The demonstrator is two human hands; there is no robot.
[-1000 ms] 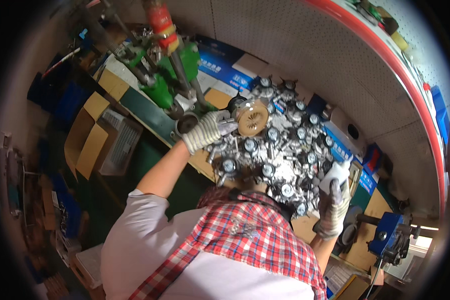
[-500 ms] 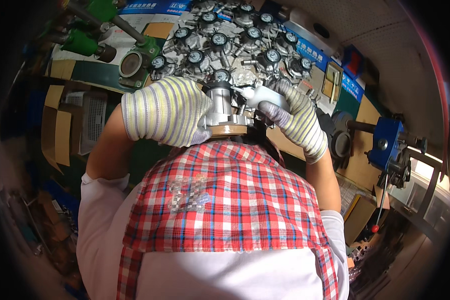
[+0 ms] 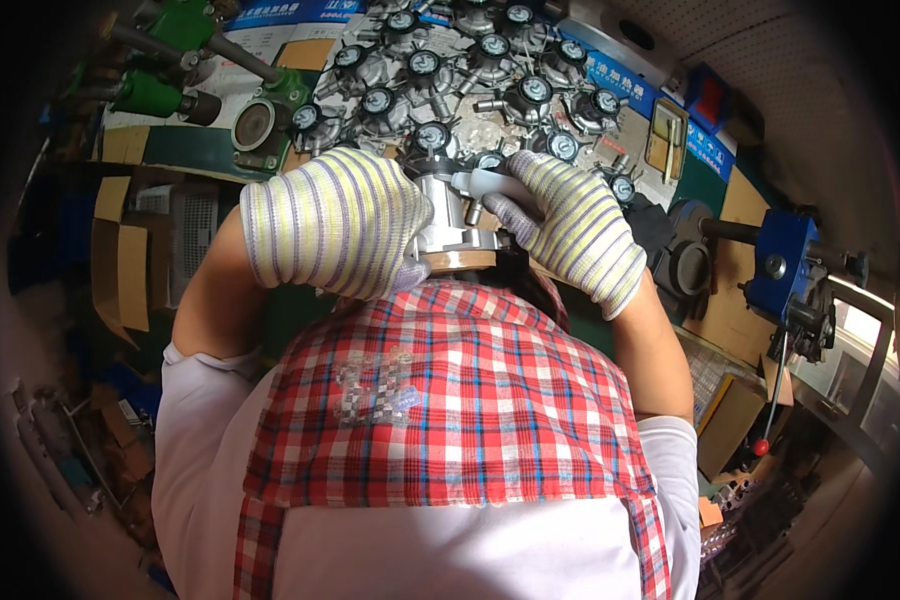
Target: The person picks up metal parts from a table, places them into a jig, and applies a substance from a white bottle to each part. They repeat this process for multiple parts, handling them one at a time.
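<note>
Striped yellow-and-grey knit covered both hands. The left hand (image 3: 332, 225) was closed around the side of a silvery metal housing (image 3: 444, 205), which stood roughly upright just beyond the chest of a red plaid apron (image 3: 440, 410), with a brown disc (image 3: 460, 260) at its near end. Opposite it, the right hand (image 3: 582, 225) gripped a white plastic bottle (image 3: 493, 184), its narrow tip pointing left at the housing's upper part; whether the tip touched the metal could not be told.

Past the hands, black-topped metal units (image 3: 425, 66) crowded the workbench, many close together, some with short pipe stubs sticking out. A shallow tray (image 3: 652, 150) lay to their right. Green-painted machinery (image 3: 292, 95) stood at the left, near an open cardboard box (image 3: 120, 275), and a blue-painted machine (image 3: 778, 258) at the right had a lever tipped with a red knob (image 3: 761, 447).
</note>
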